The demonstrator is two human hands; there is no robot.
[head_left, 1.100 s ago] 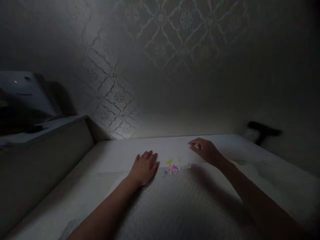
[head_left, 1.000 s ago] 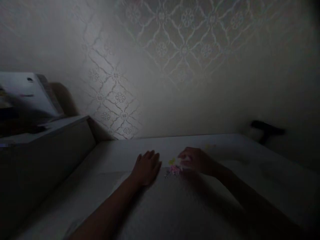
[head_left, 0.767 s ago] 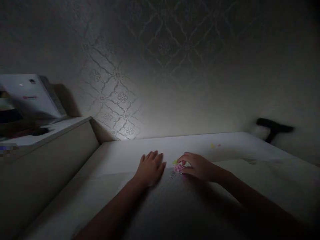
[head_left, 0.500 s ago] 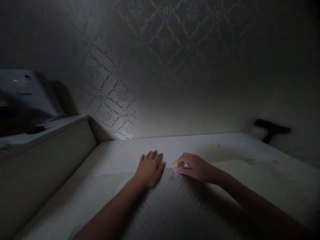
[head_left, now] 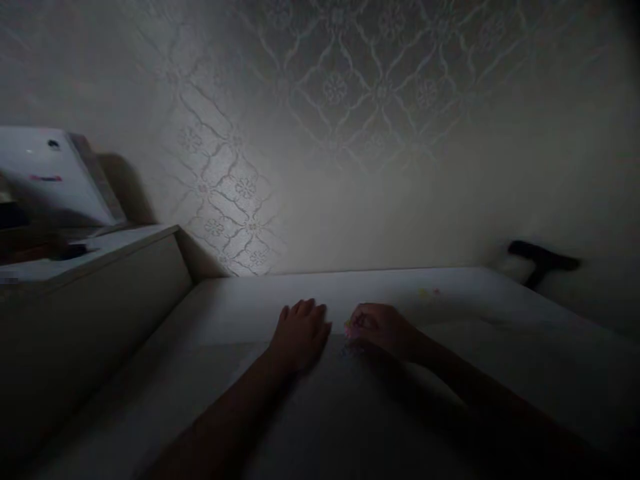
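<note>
The light is very dim. My left hand (head_left: pixel 300 331) lies flat, palm down, on a white textured surface (head_left: pixel 240 313) and holds nothing. Just to its right, my right hand (head_left: pixel 383 328) is curled with its fingertips bent down onto a small pile of tiny coloured bits (head_left: pixel 349 325), yellow and pink. The hand hides most of the pile, and it is too dark to see whether the fingers pinch any bit. Two more tiny bits (head_left: pixel 430 292), one yellow and one pink, lie apart farther back on the right.
A patterned wall (head_left: pixel 325 133) rises right behind the surface. On the left a raised ledge (head_left: pixel 100 253) carries a white box-like thing (head_left: pixel 50 177) and dark items. At the far right a dark T-shaped object (head_left: pixel 543 259) sits by the wall.
My right hand came back from the far right to the pile beside my left hand and curled over it. Two tiny bits now lie where it had been. My left hand stayed put.
</note>
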